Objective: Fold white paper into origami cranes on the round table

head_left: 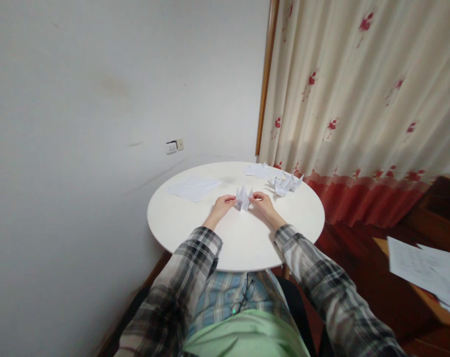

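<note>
A folded white paper piece with pointed tips, like an origami crane (243, 199), stands just above the middle of the white round table (232, 243). My left hand (224, 202) pinches its left side between thumb and fingers. On the opposite side, my right hand (262, 201) grips its right edge in the same way. Several finished-looking folded paper cranes (284, 185) sit in a cluster beyond my right hand. Flat white paper sheets (195, 188) lie on the tabletop past my left hand.
More white paper (259, 170) lies at the table's far edge. A wall with a power socket (170, 147) borders the left. A flowered curtain (344, 99) hangs at the right. Printed sheets (421, 267) rest on wooden furniture (433, 305) at the lower right.
</note>
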{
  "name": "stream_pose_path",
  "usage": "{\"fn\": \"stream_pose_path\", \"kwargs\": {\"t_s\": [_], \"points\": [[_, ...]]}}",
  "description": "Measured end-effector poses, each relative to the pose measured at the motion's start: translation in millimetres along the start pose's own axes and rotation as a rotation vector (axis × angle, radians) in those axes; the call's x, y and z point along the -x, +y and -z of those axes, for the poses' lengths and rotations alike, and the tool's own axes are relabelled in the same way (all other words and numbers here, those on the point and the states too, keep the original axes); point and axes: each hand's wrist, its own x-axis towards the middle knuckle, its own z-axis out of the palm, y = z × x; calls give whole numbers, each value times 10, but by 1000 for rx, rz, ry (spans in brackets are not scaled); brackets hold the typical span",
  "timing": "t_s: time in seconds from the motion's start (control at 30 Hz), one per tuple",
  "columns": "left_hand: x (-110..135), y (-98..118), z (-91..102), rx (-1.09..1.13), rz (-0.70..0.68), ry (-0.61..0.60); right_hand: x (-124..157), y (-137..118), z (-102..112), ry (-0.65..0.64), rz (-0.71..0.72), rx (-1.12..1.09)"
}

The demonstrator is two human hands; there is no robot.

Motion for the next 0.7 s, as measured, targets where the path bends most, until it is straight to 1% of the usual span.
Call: {"fn": "stream_pose_path", "kwargs": {"t_s": [0.2,0.4,0.57,0.7], "points": [[22,18,-31,8,-28,-92,-4,-15,2,-26,-4,-100],[48,50,-40,-32,-57,-128,11,-31,1,-75,-29,-184],[82,104,-56,-29,-38,-180,9,-44,4,-97,-60,-184],[120,164,-77,-7,-3,-192,35,-79,0,-143,-100,-261]]}}
